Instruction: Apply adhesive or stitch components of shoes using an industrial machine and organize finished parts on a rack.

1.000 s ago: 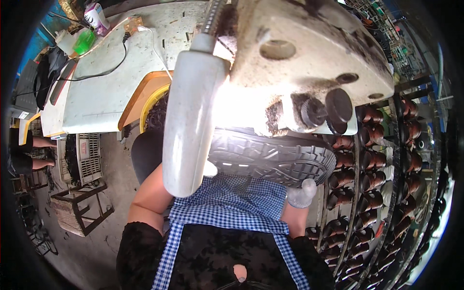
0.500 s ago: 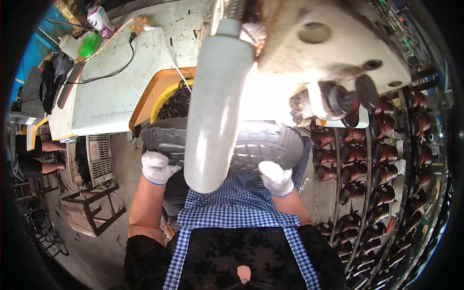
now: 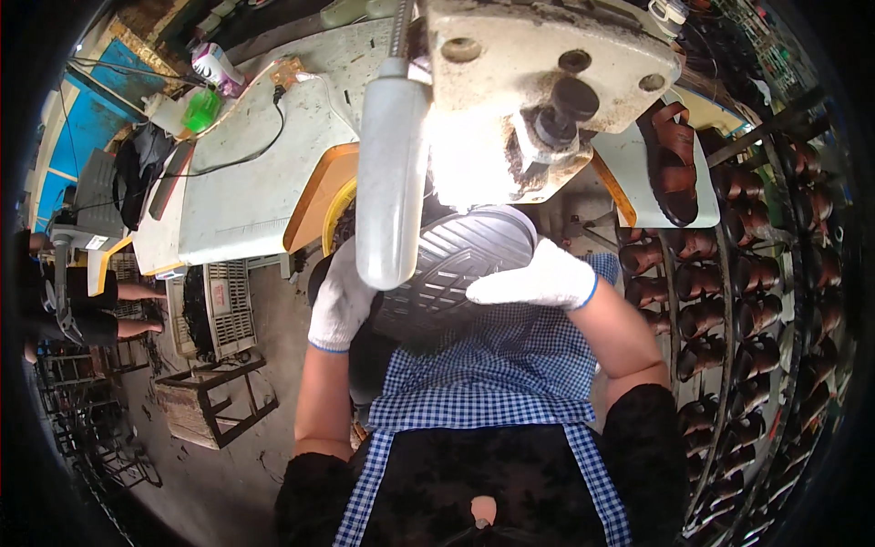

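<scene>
In front of me is a shoe with a dark grey patterned sole [image 3: 451, 264], turned sole-side toward me under the machine head. My left hand [image 3: 335, 305], in a white knitted glove, grips its left end; the fingertips are partly hidden behind the lamp. My right hand [image 3: 545, 278], also gloved, is closed round the right end with the thumb lying along the sole. The shoe's upper is hidden. Just above is a worn cream industrial machine head [image 3: 547, 68] with a black knob [image 3: 574, 98]. A grey tube-shaped lamp [image 3: 390, 182] glows brightly beside it.
A brown strappy sandal [image 3: 675, 169] lies on the pale worktable's right part. Racks of brown sandals [image 3: 702, 319] stand at right. A yellow basket [image 3: 339, 205] is partly hidden beyond my left hand. At left are a wooden stool [image 3: 205, 406], a plastic crate [image 3: 228, 310] and another person's legs [image 3: 137, 310].
The shoe has swung from lying level across to a slant, its right end higher. Both hands have moved up along it, and the right thumb now rests on the sole. My view has shifted.
</scene>
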Action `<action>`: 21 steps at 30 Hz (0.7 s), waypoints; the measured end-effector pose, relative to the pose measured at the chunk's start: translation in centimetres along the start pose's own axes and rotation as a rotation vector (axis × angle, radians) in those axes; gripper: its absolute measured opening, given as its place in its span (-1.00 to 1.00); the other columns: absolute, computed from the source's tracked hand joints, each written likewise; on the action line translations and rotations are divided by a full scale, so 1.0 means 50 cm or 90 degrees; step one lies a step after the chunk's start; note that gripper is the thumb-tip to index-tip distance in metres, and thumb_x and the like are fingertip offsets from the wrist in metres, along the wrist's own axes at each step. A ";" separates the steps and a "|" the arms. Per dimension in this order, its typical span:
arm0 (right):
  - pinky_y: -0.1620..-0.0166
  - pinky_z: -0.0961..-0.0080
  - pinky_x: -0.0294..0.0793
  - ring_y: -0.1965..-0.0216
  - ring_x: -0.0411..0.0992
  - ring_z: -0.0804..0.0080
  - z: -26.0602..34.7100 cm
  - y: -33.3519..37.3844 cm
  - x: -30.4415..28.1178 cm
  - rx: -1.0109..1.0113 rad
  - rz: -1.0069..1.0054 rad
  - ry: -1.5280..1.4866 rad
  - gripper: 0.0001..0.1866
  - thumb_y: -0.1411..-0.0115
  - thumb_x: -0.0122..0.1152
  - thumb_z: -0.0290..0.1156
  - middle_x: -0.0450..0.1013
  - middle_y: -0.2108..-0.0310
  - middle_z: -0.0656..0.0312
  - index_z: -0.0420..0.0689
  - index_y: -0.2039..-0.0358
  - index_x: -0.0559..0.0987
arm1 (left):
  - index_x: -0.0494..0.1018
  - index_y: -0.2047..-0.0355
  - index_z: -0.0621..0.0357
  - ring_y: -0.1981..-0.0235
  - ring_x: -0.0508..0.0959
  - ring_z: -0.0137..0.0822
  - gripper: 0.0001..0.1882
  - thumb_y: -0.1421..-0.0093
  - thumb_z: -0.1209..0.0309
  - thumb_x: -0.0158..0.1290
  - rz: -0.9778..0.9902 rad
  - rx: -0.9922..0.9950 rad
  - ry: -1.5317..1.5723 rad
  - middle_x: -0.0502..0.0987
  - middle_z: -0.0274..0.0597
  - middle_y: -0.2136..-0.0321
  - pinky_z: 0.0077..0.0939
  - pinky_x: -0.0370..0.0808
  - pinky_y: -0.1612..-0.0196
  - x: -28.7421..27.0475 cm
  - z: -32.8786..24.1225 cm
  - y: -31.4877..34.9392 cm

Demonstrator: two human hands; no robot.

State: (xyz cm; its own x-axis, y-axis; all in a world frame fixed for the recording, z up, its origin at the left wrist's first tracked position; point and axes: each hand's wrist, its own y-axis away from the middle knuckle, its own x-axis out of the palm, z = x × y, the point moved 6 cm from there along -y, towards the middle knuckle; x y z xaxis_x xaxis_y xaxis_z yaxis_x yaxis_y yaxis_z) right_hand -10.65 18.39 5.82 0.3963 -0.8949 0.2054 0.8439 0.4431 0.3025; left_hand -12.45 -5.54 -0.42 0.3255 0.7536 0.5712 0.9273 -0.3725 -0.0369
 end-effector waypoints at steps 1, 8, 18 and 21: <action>-0.08 0.49 0.45 0.02 0.44 0.49 0.015 -0.002 0.000 0.035 0.021 0.025 -0.32 0.04 0.50 -0.44 0.49 0.02 0.16 -0.23 -0.12 0.42 | 0.12 -0.27 0.32 -0.30 0.18 0.00 -0.02 -0.08 -0.18 0.10 -0.007 0.001 -0.001 0.13 0.22 -0.28 -0.16 0.16 -0.30 0.015 -0.007 -0.017; -0.02 0.53 0.46 0.08 0.46 0.52 0.087 -0.047 0.036 -0.035 0.227 0.009 -0.47 -0.03 0.39 -0.50 0.54 0.11 0.18 -0.22 -0.05 0.48 | 0.25 -0.16 0.37 -0.08 0.45 -0.24 -0.35 -0.15 0.22 0.13 0.069 -0.173 -0.036 0.42 -0.01 -0.07 -0.36 0.36 -0.16 0.144 -0.010 -0.065; -0.02 0.36 0.40 0.05 0.40 0.16 -0.047 0.073 0.028 -0.419 -0.394 0.269 -0.42 -0.12 0.28 -0.22 0.37 0.05 -0.02 -0.33 -0.05 0.38 | 0.27 -0.14 0.39 -0.03 0.47 -0.26 -0.53 -0.25 0.43 -0.04 -0.134 -0.112 -0.076 0.46 -0.03 -0.03 -0.40 0.39 -0.13 0.151 0.009 -0.024; 0.03 0.44 0.43 0.16 0.47 0.31 -0.041 0.084 0.043 -0.358 -0.394 0.190 -0.51 -0.14 0.30 -0.30 0.48 0.20 0.09 -0.30 -0.01 0.42 | 0.28 -0.14 0.36 -0.05 0.46 -0.24 -0.54 -0.29 0.38 -0.06 -0.164 -0.103 -0.046 0.45 -0.03 -0.02 -0.36 0.38 -0.15 0.148 0.027 -0.012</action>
State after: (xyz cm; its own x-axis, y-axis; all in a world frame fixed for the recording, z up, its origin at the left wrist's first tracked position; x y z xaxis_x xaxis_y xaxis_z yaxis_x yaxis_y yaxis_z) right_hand -5.53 18.22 5.61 -0.1787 -0.9768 -0.1178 0.9598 -0.1467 -0.2393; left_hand -10.34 1.00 2.70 0.1007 0.8685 0.4853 0.9414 -0.2410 0.2359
